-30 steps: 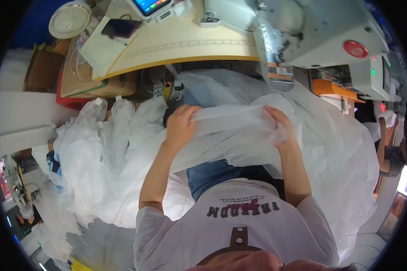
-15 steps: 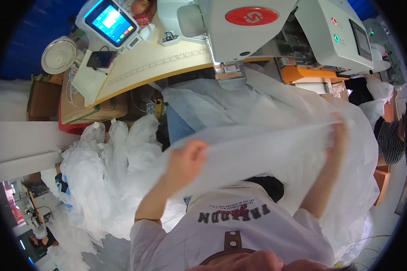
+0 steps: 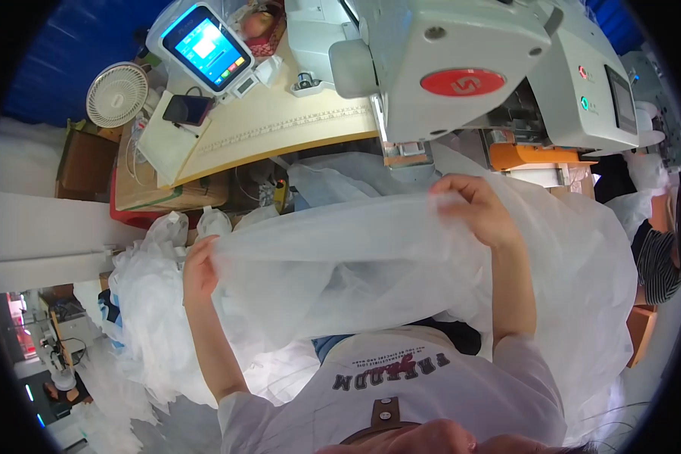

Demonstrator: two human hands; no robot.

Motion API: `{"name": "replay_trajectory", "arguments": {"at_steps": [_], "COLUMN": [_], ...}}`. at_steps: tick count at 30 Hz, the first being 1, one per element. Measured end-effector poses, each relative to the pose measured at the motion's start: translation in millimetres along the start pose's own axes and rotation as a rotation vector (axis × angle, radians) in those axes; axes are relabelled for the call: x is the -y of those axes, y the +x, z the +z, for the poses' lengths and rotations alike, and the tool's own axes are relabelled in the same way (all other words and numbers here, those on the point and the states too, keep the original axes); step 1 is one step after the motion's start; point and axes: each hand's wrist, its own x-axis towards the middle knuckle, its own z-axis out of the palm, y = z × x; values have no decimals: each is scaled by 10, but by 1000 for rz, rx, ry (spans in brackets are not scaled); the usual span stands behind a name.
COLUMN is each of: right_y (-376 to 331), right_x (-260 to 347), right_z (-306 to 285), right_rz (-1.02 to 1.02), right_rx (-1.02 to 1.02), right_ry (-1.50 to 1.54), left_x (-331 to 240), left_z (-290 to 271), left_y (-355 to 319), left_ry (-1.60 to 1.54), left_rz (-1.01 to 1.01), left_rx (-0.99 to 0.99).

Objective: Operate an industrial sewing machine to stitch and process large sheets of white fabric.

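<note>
A length of sheer white fabric point(image 3: 333, 234) is stretched between my two hands, above my lap. My left hand point(image 3: 201, 268) is closed on its left end, with the fingertips partly hidden. My right hand point(image 3: 473, 210) pinches the upper edge at the other end, fingers bent and slightly blurred. Just beyond my right hand is the sewing head of a white machine point(image 3: 461, 45), with its metal work plate point(image 3: 408, 159) near my fingers. More of the white cloth point(image 3: 567, 250) spreads over the right side and hangs down.
On the machine table point(image 3: 295, 125) are a lit control screen point(image 3: 208, 47), a phone point(image 3: 187, 110) and a ruler strip. A small white fan point(image 3: 117, 94) stands at the left by cardboard boxes. White fabric heaps point(image 3: 159, 310) lie left. Another person's striped sleeve point(image 3: 656, 261) shows far right.
Both hands have moved left with the fabric, the right one also coming closer to the machine head. The view has shifted a little, so the machine appears lower and farther right.
</note>
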Motion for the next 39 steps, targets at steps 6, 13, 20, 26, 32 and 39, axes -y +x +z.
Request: {"name": "replay_trajectory", "arguments": {"at_steps": [6,13,20,26,32,39], "right_y": [235,599,506,471,295,237], "right_x": [167,45,-46,-18,3,77], "right_z": [59,161,219,-22,272,313], "right_rz": [40,-311,-150,10,-200,-80], "right_rx": [-384,-501,-512,-518,-508,-362], "right_ry": [-340,-616,-581,-627,-594,-699], "left_x": [-273,-525,0,697,128,234], "left_z": [99,-194,53,-656,-553,-916], "left_y": [38,649,380,-284,-373,197], "left_ry": [-30,435,1576,1252,197,935], "left_rz": [86,35,936,281,545,968], "left_rx": [-95,105,-658,-545,-932,-1115]}}
